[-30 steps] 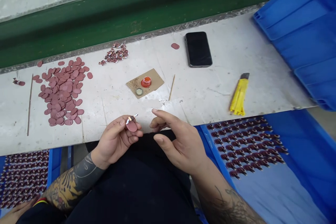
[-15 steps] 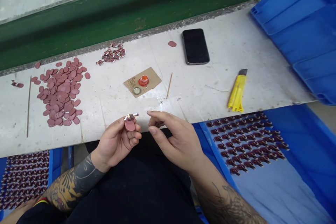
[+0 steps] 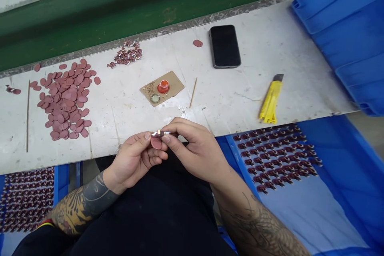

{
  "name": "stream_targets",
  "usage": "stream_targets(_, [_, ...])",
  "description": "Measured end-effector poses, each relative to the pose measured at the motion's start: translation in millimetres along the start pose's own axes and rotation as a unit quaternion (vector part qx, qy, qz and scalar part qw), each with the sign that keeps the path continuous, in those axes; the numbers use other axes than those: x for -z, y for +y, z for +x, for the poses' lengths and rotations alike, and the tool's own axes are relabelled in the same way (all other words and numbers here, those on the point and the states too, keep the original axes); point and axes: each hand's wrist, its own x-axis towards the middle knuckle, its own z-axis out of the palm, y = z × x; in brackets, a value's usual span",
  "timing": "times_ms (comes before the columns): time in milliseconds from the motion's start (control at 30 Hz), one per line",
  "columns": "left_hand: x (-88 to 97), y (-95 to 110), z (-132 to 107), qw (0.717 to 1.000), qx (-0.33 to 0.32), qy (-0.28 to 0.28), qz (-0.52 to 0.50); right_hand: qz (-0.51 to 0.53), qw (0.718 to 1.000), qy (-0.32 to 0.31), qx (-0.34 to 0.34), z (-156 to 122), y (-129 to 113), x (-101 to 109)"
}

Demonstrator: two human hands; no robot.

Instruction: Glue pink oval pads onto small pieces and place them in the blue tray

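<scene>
Far left, below the bench (image 3: 240,68), a tray of dark red pieces (image 3: 25,200). On the bench, a loose pile of pink ovals (image 3: 64,100), then a small heap of red and white bits (image 3: 126,54).

Left hand (image 3: 133,162) is curled, thumb and fingers pinching a pink oval (image 3: 156,143) just off the bench edge, over the person's lap. A tiny white and brown bit (image 3: 160,133) sits at the oval's top edge. Change from the earlier frame: right hand (image 3: 195,150) was open and apart, and has now closed in, thumb and forefinger pinching that bit, so both hands are touching at the fingertips.

Further along the bench: a card (image 3: 160,90) with a bottle cap (image 3: 155,98) and an orange cup (image 3: 163,86), a thin stick (image 3: 193,92), a phone (image 3: 225,46), and a yellow cutter (image 3: 271,102). Far right, a blue crate (image 3: 339,36) and a second tray of pieces (image 3: 276,158).
</scene>
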Motion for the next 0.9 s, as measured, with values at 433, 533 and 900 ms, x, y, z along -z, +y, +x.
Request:
stream_targets(433, [-5.2, 4.6, -2.5, 1.000, -0.002, -0.007, 0.025, -0.012, 1.000, -0.012, 0.022, -1.5, -0.8, 2.6])
stream_targets(533, [-5.6, 5.4, -2.8, 1.000, -0.001, -0.001, 0.029, -0.013, 0.999, -0.019, 0.023, -1.1, -0.4, 3.1])
stream_targets(900, [-5.9, 7.2, -2.0, 0.999, -0.004, 0.001, 0.038, -0.025, 0.999, -0.037, 0.029, 1.8, 0.3, 6.1])
